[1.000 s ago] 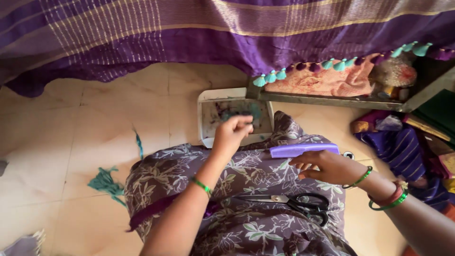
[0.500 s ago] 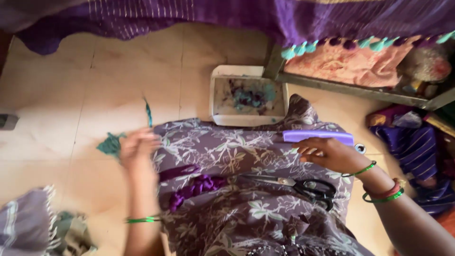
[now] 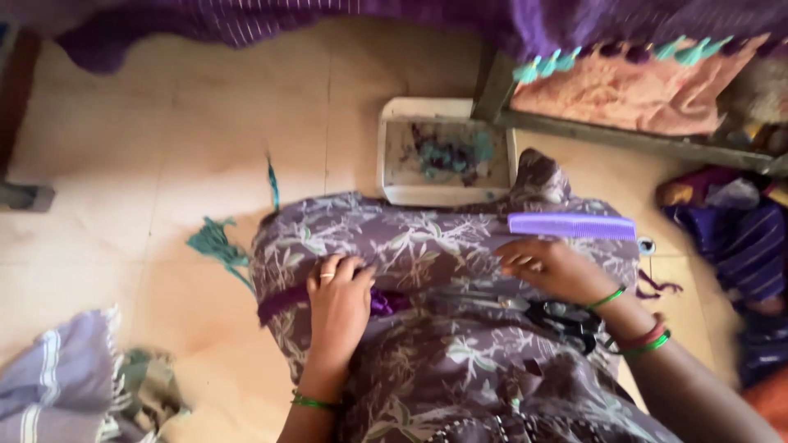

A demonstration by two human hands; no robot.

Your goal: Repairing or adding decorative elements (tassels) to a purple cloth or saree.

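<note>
My left hand (image 3: 336, 305) rests palm down on the purple floral cloth (image 3: 427, 246) over my lap, its fingers curled on a strip of purple fabric (image 3: 386, 302) that runs across the cloth. My right hand (image 3: 548, 269) lies on the same cloth with fingers loosely bent, empty, just below a lilac comb (image 3: 572, 225). Black-handled scissors (image 3: 566, 318) lie on the cloth under my right wrist.
A white tray (image 3: 392, 148) with purple and teal thread scraps sits on the tiled floor ahead. Teal threads (image 3: 215, 244) lie at left, a striped cloth (image 3: 57, 385) at lower left. A wooden frame with purple tasselled fabric (image 3: 574, 61) stands behind, folded fabrics (image 3: 739, 230) at right.
My left hand drew back from the tray, swung out to the left, then came down onto the purple strip on my lap. My right hand stayed by the comb.
</note>
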